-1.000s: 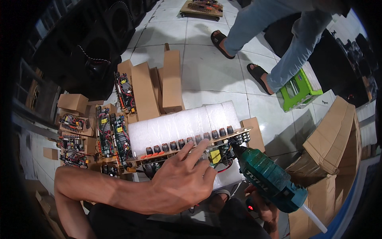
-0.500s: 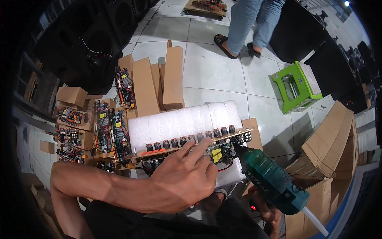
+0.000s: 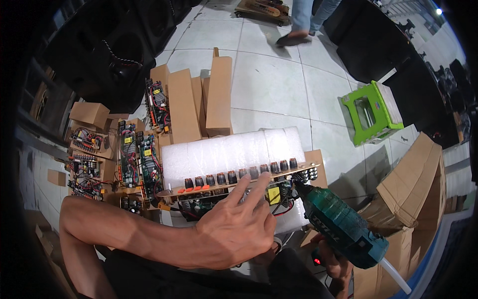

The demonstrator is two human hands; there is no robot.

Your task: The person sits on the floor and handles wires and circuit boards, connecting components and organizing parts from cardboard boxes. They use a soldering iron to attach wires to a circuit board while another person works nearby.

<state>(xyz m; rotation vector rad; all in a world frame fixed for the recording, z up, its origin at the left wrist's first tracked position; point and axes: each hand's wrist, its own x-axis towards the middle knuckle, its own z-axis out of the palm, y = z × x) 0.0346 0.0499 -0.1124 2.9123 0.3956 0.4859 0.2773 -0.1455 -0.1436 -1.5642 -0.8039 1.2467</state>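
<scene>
A long mixer-amplifier panel with a row of black knobs stands on edge against white foam, its circuit boards and wires on my side. My left hand grips it near the middle. Two fingers reach over its upper edge among the knobs, while the others curl behind, partly hidden. In my right hand is a teal hot glue gun, with a white glue stick out of its back. The nozzle is at the wires and terminals on the panel's right end; the exact contact is too small to tell.
Several similar boards and cardboard boxes lie at left. An open carton and a green stool stand at right. Black speaker cabinets line the far left. A person's legs are at the top.
The person at the back has stepped away and to the left in the picture. My hands and the glue gun keep nearly the same places on the panel; the view shifts slightly.
</scene>
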